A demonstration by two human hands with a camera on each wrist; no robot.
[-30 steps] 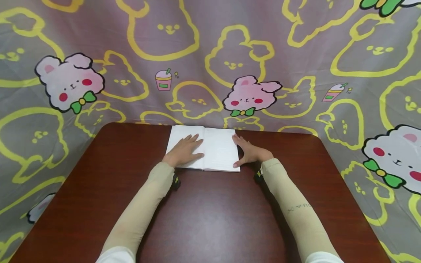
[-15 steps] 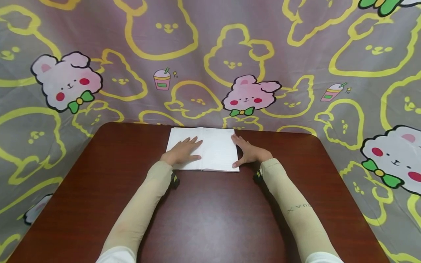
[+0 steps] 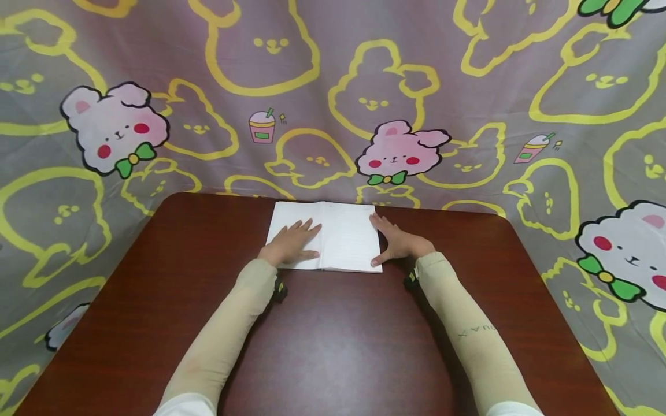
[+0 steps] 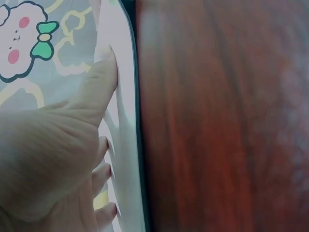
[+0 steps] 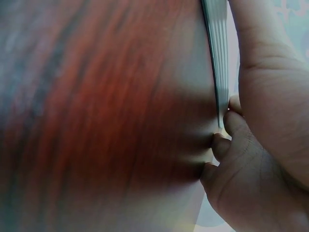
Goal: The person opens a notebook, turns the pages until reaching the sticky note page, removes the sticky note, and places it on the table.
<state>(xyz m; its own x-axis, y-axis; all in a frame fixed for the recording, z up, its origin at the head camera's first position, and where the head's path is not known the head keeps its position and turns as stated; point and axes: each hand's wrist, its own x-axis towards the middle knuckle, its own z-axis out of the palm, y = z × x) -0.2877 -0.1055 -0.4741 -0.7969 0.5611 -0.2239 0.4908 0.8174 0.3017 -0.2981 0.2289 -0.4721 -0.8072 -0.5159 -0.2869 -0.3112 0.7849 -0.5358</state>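
An open notebook with white pages lies flat near the far edge of the table. My left hand rests on its left page, fingers spread and thumb pointing toward the centre fold. In the left wrist view, the thumb and fingertips touch the white page, beside a dark cover edge. My right hand is at the notebook's right edge, thumb at the near corner and fingers at the far one. The right wrist view shows the layered page edges, with some fingertips down by the tabletop.
The dark red-brown wooden table extends toward me and to both sides. Behind it hangs a grey curtain printed with yellow outlines and pink bunnies. Each wrist carries a small black device.
My left hand has slid slightly down the left page, which now lies flatter near the fold. The right hand has stayed at the right edge. The head view has shifted slightly.
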